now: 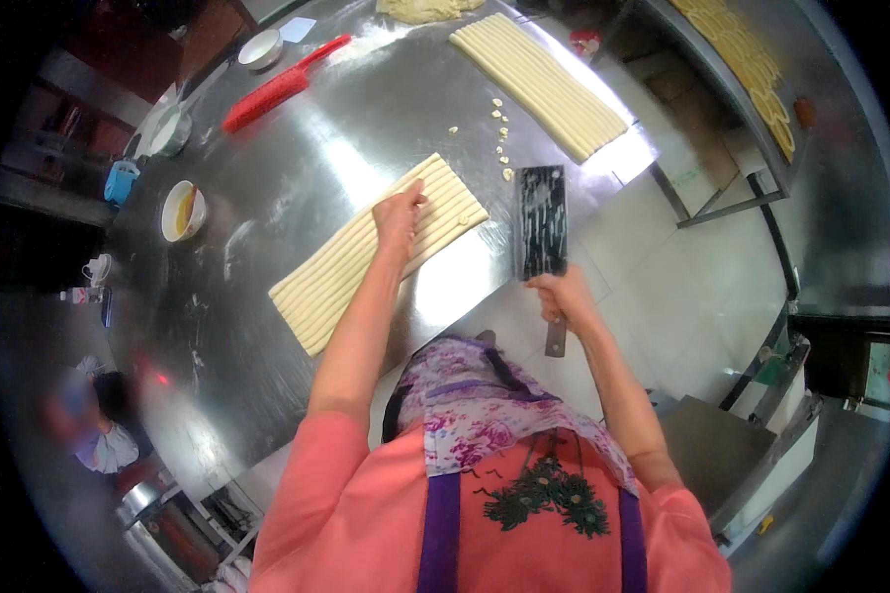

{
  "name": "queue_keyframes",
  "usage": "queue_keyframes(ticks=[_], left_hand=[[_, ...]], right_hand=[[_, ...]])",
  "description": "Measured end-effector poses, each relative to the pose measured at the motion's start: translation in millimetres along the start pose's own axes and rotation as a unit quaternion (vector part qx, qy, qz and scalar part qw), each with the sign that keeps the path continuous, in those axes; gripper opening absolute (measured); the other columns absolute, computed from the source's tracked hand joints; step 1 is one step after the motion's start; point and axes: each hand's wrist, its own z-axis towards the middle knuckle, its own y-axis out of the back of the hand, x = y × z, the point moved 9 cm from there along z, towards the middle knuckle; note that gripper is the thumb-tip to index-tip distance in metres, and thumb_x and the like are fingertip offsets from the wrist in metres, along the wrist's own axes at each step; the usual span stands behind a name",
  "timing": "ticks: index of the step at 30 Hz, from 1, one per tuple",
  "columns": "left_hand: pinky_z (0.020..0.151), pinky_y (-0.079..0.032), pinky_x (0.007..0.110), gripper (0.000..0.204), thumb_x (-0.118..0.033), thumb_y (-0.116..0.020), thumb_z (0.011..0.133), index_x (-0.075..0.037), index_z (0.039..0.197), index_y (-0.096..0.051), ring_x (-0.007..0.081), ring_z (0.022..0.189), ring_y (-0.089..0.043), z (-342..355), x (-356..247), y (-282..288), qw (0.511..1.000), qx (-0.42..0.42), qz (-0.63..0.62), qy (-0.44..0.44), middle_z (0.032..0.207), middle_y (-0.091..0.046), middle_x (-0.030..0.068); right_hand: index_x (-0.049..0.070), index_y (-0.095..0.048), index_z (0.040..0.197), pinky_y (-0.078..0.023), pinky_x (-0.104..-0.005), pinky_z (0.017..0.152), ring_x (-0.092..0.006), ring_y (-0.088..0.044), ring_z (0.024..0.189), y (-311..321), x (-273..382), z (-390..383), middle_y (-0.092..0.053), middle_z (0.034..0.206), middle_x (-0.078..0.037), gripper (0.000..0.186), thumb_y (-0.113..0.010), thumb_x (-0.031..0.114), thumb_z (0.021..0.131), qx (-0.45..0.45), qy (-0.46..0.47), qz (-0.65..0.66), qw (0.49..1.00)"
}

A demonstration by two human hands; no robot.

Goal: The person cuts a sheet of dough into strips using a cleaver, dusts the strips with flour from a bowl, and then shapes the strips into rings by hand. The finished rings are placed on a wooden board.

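Rows of pale dough strips (341, 267) lie side by side as a slab on the metal table. My left hand (399, 219) is over the slab's far part with its fingers curled closed; whatever they may hold is hidden. A small dough bit (463, 220) rests on the strips near their right end. My right hand (564, 296) grips a cleaver (542, 222) by its handle, to the right of the slab beyond the table edge. The wide dark blade points away from me and carries whitish smears.
A second slab of dough strips (539, 84) lies at the far right, with small dough scraps (502, 138) beside it. Farther left are a red brush (272, 99), a bowl of yellow liquid (184, 211) and a white bowl (260, 49). A person (94, 415) is at the left.
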Motion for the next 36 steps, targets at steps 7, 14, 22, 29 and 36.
queue_keyframes(ticks=[7, 14, 22, 29, 36], left_hand=[[0.065, -0.052, 0.04, 0.034, -0.038, -0.079, 0.069, -0.005, 0.068, -0.07, 0.0258, 0.064, -0.067, -7, 14, -54, 0.839, -0.056, 0.504, -0.2, 0.068, -0.069, 0.0126], [0.063, -0.051, 0.033, 0.023, -0.024, -0.074, 0.07, -0.001, 0.069, -0.069, 0.0202, 0.061, -0.063, 21, 20, -72, 0.926, -0.017, 0.353, -0.13, 0.064, -0.066, 0.012], [0.071, -0.048, 0.031, 0.019, -0.013, -0.075, 0.071, 0.0, 0.081, -0.065, 0.019, 0.074, -0.06, 105, -47, -136, 0.957, -0.141, 0.161, -0.195, 0.082, -0.064, 0.0078], [0.109, -0.034, 0.047, 0.092, -0.026, -0.088, 0.062, -0.004, 0.139, -0.042, 0.0422, 0.135, -0.029, 52, -24, -177, 0.888, -0.136, 0.335, -0.284, 0.15, -0.025, 0.0223], [0.116, -0.018, 0.053, 0.123, -0.046, -0.087, 0.058, 0.004, 0.147, -0.02, 0.0507, 0.141, -0.016, 67, -7, -186, 0.823, -0.253, 0.451, -0.235, 0.152, -0.014, 0.0346]], right_hand=[[0.004, -0.05, 0.066, -0.034, -0.0301, 0.036, -0.0108, -0.04, 0.039, 39, 37, 37, -0.044, 0.053, -0.001, 0.02, -0.067, 0.001, 0.076, 0.001, -0.029, -0.024, 0.999], [0.002, -0.054, 0.07, -0.026, -0.0293, 0.037, -0.0095, -0.033, 0.038, 71, 80, 99, -0.039, 0.052, 0.002, 0.016, -0.065, 0.003, 0.081, 0.014, -0.049, -0.088, 0.995], [0.0, -0.057, 0.069, -0.03, -0.0321, 0.038, -0.0128, -0.036, 0.038, 78, 126, 159, -0.04, 0.051, 0.0, 0.015, -0.064, 0.005, 0.082, 0.053, -0.067, -0.207, 0.975], [-0.001, -0.054, 0.061, -0.039, -0.0346, 0.038, -0.0183, -0.049, 0.04, 82, 181, 222, -0.05, 0.051, -0.007, 0.023, -0.063, 0.006, 0.08, 0.027, -0.032, -0.412, 0.91], [-0.008, -0.057, 0.051, -0.053, -0.0395, 0.049, -0.0283, -0.061, 0.043, 62, 210, 290, -0.057, 0.048, -0.02, 0.037, -0.059, 0.016, 0.079, 0.11, 0.021, -0.517, 0.849]])
